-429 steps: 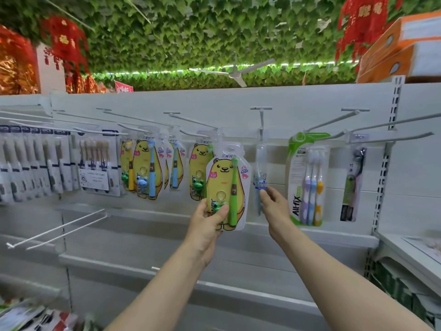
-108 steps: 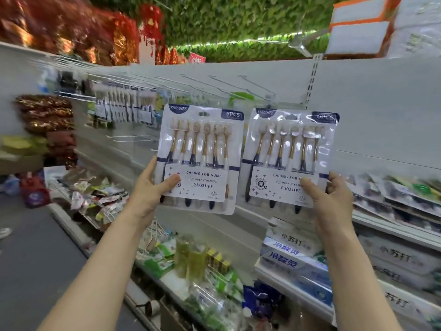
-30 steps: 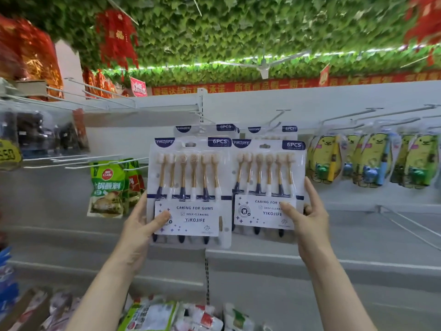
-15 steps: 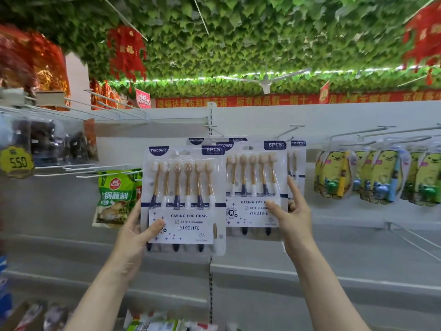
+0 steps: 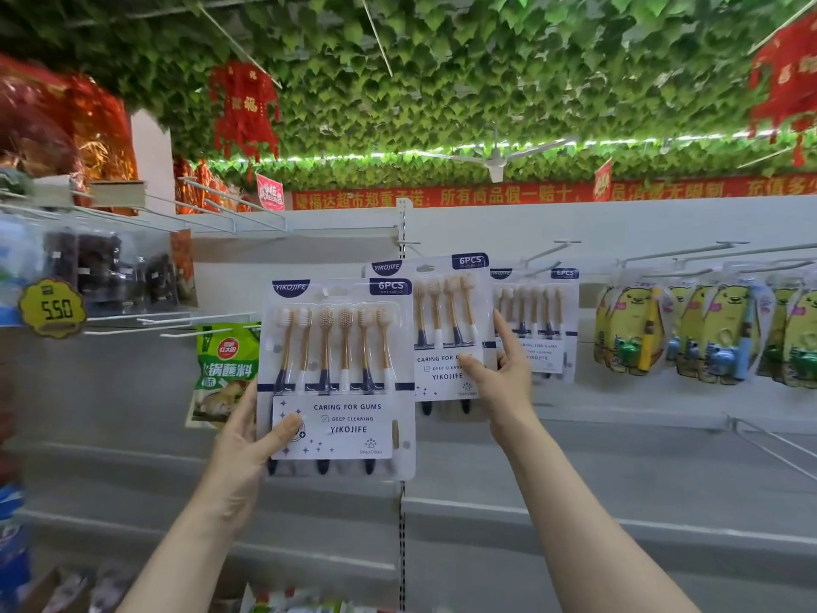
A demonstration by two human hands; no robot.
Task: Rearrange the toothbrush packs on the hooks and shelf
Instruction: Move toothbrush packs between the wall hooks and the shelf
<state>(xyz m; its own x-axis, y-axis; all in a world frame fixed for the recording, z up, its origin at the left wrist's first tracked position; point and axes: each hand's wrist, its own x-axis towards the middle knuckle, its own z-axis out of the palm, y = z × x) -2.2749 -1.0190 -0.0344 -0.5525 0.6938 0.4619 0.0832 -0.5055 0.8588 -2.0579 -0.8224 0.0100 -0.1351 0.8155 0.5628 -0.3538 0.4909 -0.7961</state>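
Note:
My left hand [image 5: 247,440] grips the lower left corner of a six-piece toothbrush pack [image 5: 338,373], white card with gold-handled brushes, held in front of the shelf wall. My right hand [image 5: 504,378] holds a second identical pack [image 5: 442,320] by its lower right edge, thumb on the front, index finger pointing up. This pack is raised close to the back panel beneath a hook [image 5: 413,245]. A third identical pack [image 5: 541,320] hangs on a hook just behind my right hand.
Yellow bear children's toothbrush packs [image 5: 707,334] hang on hooks to the right. A green sauce pouch [image 5: 223,369] hangs at left under bare wire hooks [image 5: 177,325]. A bare hook [image 5: 773,444] juts out at lower right. A yellow price tag [image 5: 51,307] sits far left.
My right hand has lifted its pack up and toward the back panel, uncovering the pack hanging behind it. The left hand's pack has stayed roughly in place.

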